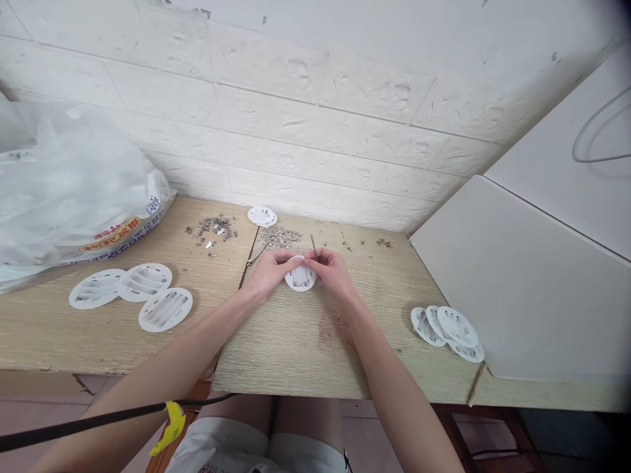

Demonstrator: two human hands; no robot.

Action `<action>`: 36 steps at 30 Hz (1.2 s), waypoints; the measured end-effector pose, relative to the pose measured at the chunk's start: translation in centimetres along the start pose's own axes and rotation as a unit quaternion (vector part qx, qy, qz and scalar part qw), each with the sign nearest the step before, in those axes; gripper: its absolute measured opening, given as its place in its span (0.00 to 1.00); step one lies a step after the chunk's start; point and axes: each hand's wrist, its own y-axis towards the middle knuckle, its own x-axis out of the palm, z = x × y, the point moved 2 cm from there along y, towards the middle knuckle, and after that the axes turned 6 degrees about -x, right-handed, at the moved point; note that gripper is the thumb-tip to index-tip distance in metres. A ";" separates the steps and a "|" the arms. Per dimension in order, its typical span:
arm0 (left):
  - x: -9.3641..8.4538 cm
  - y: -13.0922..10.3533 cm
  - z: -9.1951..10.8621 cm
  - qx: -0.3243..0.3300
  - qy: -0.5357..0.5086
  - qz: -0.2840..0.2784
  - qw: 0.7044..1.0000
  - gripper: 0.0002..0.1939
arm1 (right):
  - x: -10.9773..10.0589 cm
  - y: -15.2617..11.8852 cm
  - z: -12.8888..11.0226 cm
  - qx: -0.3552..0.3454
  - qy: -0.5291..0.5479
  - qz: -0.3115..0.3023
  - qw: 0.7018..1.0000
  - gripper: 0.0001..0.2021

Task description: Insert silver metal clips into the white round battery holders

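Note:
My left hand (pixel 274 269) is closed on the upper left edge of a white round battery holder (pixel 300 279), which is tilted up above the table. My right hand (pixel 331 268) pinches at the top right of the same disc. A thin metal rod-like tool (pixel 313 245) sticks up from its fingers; the tool's lower end is hidden. Behind my hands lies a pile of small metal battery contacts (pixel 280 236), with a second pile of contacts (pixel 217 228) to its left. Beside my left hand is a slim metal tool, perhaps tweezers (pixel 257 254).
Three white battery holders (pixel 165 310) lie at left, several overlapping ones (pixel 457 326) at right, and a single holder (pixel 262 216) by the wall. A big plastic bag (pixel 73 190) fills the left back. A white panel (pixel 532 282) bounds the right. Loose contacts (pixel 384 243) are scattered at back.

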 end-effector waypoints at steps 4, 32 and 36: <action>0.1 -0.2 0.4 0.030 0.049 -0.005 0.998 0.12 | 0.1 0.1 0.2 0.001 0.045 0.001 0.999 0.15; -0.4 0.3 1.1 -0.011 -0.198 -0.063 0.978 0.19 | -1.7 0.6 -0.2 -0.150 -0.232 0.018 0.961 0.13; -0.5 0.4 1.1 -0.014 -0.187 -0.047 0.981 0.20 | -1.7 0.5 -0.1 -0.173 -0.294 0.011 0.940 0.12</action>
